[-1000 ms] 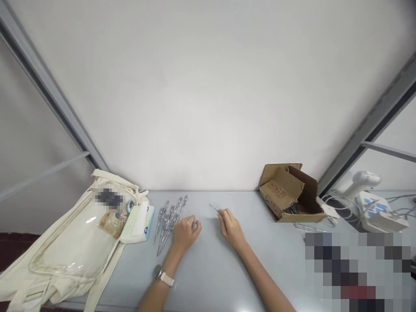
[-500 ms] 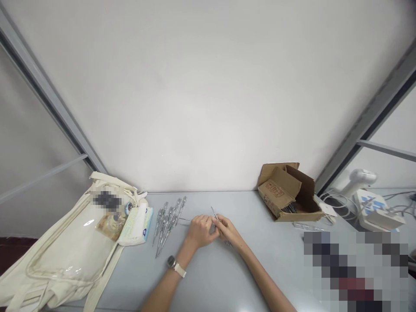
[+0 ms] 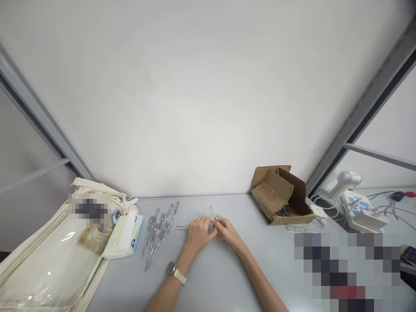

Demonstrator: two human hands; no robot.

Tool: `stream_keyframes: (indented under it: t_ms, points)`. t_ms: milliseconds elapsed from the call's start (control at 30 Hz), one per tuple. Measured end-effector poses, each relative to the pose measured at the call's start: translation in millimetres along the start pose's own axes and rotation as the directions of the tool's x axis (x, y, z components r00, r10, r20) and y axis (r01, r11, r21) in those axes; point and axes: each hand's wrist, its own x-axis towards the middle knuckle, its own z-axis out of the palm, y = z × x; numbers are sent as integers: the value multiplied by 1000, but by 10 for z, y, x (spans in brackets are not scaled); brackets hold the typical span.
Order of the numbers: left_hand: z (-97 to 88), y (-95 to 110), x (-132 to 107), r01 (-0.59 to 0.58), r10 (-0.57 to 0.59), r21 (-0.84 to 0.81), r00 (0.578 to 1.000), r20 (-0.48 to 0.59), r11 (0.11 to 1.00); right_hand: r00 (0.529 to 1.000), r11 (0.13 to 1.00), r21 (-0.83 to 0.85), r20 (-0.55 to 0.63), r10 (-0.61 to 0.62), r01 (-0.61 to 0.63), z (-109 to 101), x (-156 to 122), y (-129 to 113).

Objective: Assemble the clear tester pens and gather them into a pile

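Note:
My left hand (image 3: 199, 232) and my right hand (image 3: 227, 232) meet fingertip to fingertip over the grey table (image 3: 211, 277). Both are closed around small parts. A thin metal rod (image 3: 213, 212) sticks up and away from my right fingers. Another thin rod (image 3: 182, 226) juts out leftward from my left hand. Left of my hands lies a heap of several clear-handled tester screwdrivers (image 3: 157, 232). A watch sits on my left wrist.
An open cardboard box (image 3: 279, 195) with metal parts stands at the back right. A cream tote bag (image 3: 61, 251) and a tissue pack (image 3: 123, 236) lie at the left. White devices with cables (image 3: 354, 203) sit at the far right. A wall rises behind the table.
My left hand left the screwdriver heap and came right to join my right hand. The view has shifted a little, so everything sits further left in frame.

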Motion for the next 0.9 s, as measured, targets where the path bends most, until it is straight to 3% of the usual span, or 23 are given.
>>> stream_keyframes:
  t_ms: [333,667,800,900]
  points:
    - [-41,9,1,-105,100,-162,994,-40,981,998,997,71,-65,21,-17,-85,44,47]
    - [35,-34,20,-199,197,-132,980,-30,971,989,1000,-19,-149,19,-22,-294,35,46]
    - [55,-71,23,-186,180,-87,981,-67,979,957,992,-124,-290,-19,-18,-452,5,-13]
    - [70,-81,19,-184,180,-52,982,-63,982,885,969,-245,-455,-95,-23,-558,-20,-60]
